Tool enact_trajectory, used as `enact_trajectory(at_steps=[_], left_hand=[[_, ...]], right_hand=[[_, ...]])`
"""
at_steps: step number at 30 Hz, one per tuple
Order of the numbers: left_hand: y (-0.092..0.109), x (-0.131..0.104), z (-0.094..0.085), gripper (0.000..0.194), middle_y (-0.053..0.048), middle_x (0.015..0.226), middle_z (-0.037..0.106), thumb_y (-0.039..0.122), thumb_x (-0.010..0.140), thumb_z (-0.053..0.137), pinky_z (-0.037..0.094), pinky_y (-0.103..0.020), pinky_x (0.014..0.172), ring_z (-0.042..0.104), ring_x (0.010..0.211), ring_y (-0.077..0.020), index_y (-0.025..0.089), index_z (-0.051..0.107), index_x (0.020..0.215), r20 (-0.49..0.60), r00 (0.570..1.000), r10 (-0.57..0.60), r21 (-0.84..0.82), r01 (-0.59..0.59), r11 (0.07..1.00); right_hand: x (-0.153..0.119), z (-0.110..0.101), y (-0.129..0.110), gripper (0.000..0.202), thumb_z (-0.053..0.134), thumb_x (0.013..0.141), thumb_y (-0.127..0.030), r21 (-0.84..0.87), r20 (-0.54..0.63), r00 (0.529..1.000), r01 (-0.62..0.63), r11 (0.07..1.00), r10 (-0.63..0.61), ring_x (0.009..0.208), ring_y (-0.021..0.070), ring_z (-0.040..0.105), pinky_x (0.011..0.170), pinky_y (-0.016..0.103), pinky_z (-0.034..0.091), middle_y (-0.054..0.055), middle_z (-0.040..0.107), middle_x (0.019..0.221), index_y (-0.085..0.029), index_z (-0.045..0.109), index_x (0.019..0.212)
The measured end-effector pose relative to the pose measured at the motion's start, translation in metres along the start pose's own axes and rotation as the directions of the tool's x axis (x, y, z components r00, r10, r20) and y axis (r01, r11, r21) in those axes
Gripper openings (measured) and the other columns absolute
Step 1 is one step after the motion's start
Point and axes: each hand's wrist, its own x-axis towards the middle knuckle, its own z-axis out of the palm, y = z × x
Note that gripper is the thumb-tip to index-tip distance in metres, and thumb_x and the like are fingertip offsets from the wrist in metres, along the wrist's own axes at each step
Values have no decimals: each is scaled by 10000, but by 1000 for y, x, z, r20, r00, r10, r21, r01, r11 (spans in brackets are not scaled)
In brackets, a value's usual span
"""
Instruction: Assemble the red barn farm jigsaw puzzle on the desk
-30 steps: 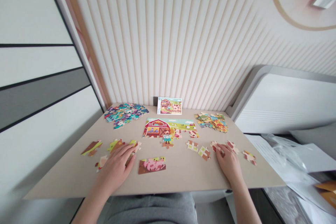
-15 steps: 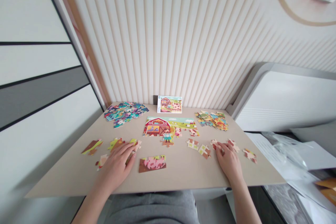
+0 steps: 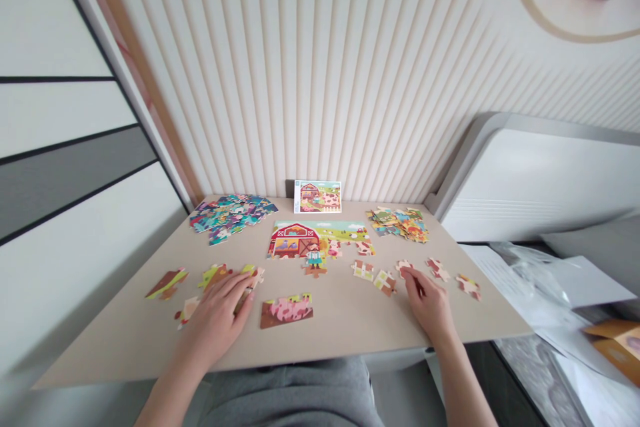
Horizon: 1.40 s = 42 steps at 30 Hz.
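Observation:
My left hand [image 3: 223, 313] rests on the table with its fingers apart, lying over loose puzzle pieces at the left; what is under the palm is hidden. Beside it lies a joined pink pig section [image 3: 287, 311]. My right hand [image 3: 427, 297] is closed, its fingertips at a brown and white piece [image 3: 404, 267]. Left of that hand are two fence pieces [image 3: 363, 270], [image 3: 385, 282]. The partly assembled barn puzzle [image 3: 295, 240] lies in the middle, with the farmer piece [image 3: 314, 257] at its lower edge.
A picture card [image 3: 318, 197] stands against the ribbed wall. Purple and teal pieces [image 3: 230, 213] are heaped at the back left, and yellow and orange ones [image 3: 400, 223] at the back right. Two cow-patterned pieces [image 3: 438, 269], [image 3: 469, 287] lie right of my right hand.
The view has shifted a little. My right hand has drawn its fingers closer together and uncovered more of the brown and white pieces around it. My left hand has stayed on its pieces.

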Motion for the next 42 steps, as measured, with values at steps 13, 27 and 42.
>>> enact_trajectory(at_steps=[13,27,42], left_hand=[[1,3,0,415,-61,1379,655,373,999,493,397,-501,1197,625,1260,-266,276,592,1390,-40,999,26,-34,-27,999],[7,2,-4,394,-46,1402,639,357,998,507,396,-501,1202,590,1305,-266,284,598,1374,4,1000,-17,-42,17,999],[10,3,-7,408,-61,1374,655,341,993,506,427,-502,1176,594,1296,-271,274,603,1384,14,999,-36,-18,36,999]], right_hand=[[22,-3,31,456,427,979,-422,-582,-99,904,-391,713,415,1226,362,532,1002,522,395,146,634,1273,-268,636,1353],[48,-24,56,542,473,956,-539,-401,12,958,-258,879,287,1072,344,654,945,496,484,173,687,1188,-187,663,1321],[111,81,-31,476,548,993,-366,171,458,774,406,898,-437,1288,290,583,1087,468,489,135,609,1396,-240,573,1451]])
